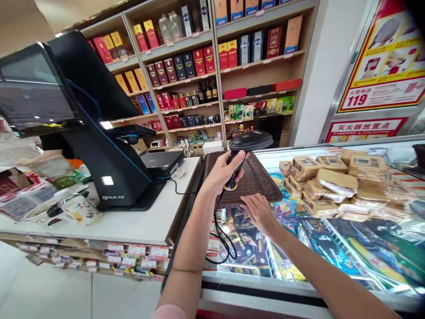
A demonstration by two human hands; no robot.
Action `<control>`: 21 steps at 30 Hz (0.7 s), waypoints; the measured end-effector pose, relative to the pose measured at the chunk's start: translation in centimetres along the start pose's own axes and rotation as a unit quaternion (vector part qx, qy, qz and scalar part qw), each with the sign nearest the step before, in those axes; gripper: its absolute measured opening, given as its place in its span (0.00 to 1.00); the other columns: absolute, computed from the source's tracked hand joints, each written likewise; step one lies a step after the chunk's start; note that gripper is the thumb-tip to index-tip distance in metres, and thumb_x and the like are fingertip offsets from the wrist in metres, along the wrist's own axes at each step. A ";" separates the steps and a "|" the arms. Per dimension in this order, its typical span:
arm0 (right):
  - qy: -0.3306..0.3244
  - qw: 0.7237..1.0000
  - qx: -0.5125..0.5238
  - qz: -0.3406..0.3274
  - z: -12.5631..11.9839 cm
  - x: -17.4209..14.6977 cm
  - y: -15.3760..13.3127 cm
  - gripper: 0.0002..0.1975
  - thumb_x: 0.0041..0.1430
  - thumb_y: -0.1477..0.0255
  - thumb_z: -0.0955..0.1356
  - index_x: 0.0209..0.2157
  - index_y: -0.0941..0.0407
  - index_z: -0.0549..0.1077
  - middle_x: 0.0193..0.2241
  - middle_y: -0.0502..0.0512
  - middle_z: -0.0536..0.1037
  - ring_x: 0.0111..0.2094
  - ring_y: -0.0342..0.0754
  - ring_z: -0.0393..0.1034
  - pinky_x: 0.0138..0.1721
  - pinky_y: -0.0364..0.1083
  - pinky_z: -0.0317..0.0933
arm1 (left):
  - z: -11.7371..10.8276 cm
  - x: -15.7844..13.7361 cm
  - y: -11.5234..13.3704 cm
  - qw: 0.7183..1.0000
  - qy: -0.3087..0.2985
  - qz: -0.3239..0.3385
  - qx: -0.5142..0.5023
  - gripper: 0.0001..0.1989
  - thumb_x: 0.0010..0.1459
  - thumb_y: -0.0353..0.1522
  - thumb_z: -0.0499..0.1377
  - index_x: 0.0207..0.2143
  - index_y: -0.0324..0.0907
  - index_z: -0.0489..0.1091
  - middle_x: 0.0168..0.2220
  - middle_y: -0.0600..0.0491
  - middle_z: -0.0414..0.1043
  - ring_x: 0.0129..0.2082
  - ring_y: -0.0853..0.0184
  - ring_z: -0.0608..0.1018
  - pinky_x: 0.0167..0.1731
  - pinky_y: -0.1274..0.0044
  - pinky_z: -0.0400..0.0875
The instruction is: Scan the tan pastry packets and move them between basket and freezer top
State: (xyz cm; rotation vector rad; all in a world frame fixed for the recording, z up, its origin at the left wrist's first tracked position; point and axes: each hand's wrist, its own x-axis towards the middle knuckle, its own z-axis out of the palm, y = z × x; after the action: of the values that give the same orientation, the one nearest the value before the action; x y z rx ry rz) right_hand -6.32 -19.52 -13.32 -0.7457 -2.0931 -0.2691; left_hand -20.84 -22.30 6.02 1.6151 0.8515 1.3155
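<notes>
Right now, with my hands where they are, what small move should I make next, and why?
I'd probably firm up your right hand on the brown woven tray to steady it. That hand's fingers lie at the tray's near edge, and your left hand is taken up with the black handheld barcode scanner, so only the right seems available.

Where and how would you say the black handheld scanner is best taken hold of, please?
Probably by the scanner's handle, coming from the near side, below its wide head: the handle is narrow and slants down toward the person, and the left hand is wrapped around it. Mind the cable hanging beneath.
</notes>
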 end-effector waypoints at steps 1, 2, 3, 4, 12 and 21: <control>0.001 1.000 0.007 0.001 -0.1 0.0 -0.3 0.14 0.68 0.76 0.62 0.53 0.57 0.72 0.40 0.61 0.78 0.41 0.55 0.69 0.43 0.54 0.63 | 0.3 -0.2 0.2 1.000 -0.004 -0.012 -0.006 0.24 0.56 0.55 0.61 0.35 0.42 0.66 0.22 0.60 0.59 0.17 0.76 0.66 0.17 0.82 0.56; 0.003 1.000 0.017 0.001 -0.3 0.1 -0.6 0.15 0.68 0.76 0.62 0.54 0.57 0.71 0.41 0.61 0.78 0.42 0.55 0.69 0.44 0.54 0.64 | 0.6 -0.3 0.3 1.000 -0.004 -0.023 -0.009 0.25 0.55 0.55 0.61 0.35 0.42 0.67 0.22 0.60 0.59 0.17 0.76 0.65 0.17 0.82 0.56; 0.006 1.000 0.027 0.000 -0.5 0.1 -0.8 0.16 0.68 0.76 0.62 0.55 0.57 0.70 0.42 0.61 0.78 0.43 0.55 0.69 0.46 0.54 0.64 | 0.9 -0.4 0.5 0.999 -0.004 -0.034 -0.011 0.25 0.54 0.54 0.62 0.35 0.42 0.67 0.22 0.60 0.60 0.17 0.77 0.65 0.17 0.82 0.56; 0.011 0.999 0.036 0.000 -0.7 0.2 -0.9 0.16 0.68 0.76 0.62 0.56 0.57 0.70 0.44 0.62 0.78 0.45 0.55 0.69 0.47 0.54 0.64 | 1.1 -0.5 0.6 0.999 -0.003 -0.046 -0.009 0.24 0.55 0.54 0.62 0.35 0.42 0.67 0.23 0.60 0.60 0.17 0.77 0.65 0.17 0.83 0.56; 0.138 0.987 -0.057 0.063 -4.4 1.5 0.6 0.18 0.65 0.74 0.65 0.55 0.54 0.69 0.52 0.62 0.74 0.54 0.55 0.66 0.55 0.56 0.61 | 1.6 -0.4 1.5 0.996 0.024 -0.082 0.036 0.24 0.55 0.55 0.61 0.34 0.43 0.64 0.18 0.61 0.61 0.16 0.75 0.64 0.16 0.84 0.56; 0.251 0.842 -0.285 0.384 -11.1 2.8 6.4 0.25 0.62 0.60 0.66 0.55 0.61 0.67 0.59 0.77 0.60 0.59 0.69 0.54 0.53 0.68 0.55 | -0.1 0.2 1.2 0.992 0.048 -0.092 0.073 0.25 0.54 0.55 0.61 0.35 0.43 0.63 0.18 0.60 0.63 0.16 0.74 0.64 0.14 0.84 0.56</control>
State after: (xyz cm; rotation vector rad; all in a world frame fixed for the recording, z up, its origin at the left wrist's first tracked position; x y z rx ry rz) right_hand 3.70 -18.23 -4.97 -1.6031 -1.0785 -0.5690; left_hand -20.93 -22.60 7.18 1.5521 1.1517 1.2308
